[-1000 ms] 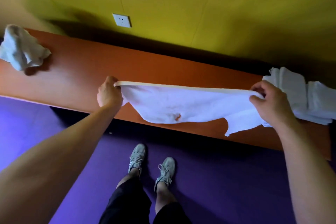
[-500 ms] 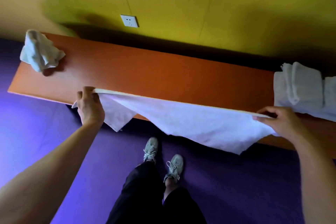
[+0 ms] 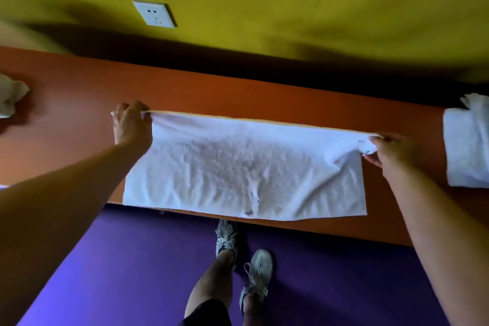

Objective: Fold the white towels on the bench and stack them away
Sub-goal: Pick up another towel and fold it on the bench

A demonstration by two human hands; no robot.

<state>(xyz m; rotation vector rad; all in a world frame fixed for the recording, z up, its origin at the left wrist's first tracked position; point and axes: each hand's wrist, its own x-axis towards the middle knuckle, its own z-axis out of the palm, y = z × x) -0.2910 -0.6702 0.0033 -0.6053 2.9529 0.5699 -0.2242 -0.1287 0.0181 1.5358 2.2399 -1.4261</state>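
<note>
A white towel (image 3: 243, 167) lies spread flat across the orange bench (image 3: 238, 95), its near edge at the bench's front edge. My left hand (image 3: 131, 124) pinches the towel's far left corner. At the far right corner my right hand (image 3: 391, 149) grips the bunched cloth. The far edge is stretched taut between both hands. A small dark stain shows near the towel's front edge.
A crumpled white towel (image 3: 10, 98) sits on the bench at the far left. Folded white towels (image 3: 468, 145) are piled at the bench's right end. A wall socket (image 3: 154, 14) is on the yellow wall. My feet stand on purple floor (image 3: 119, 272).
The towel hung off the bench's front edge before; both hands have carried its far edge forward over the bench, and it now lies spread flat on the seat.
</note>
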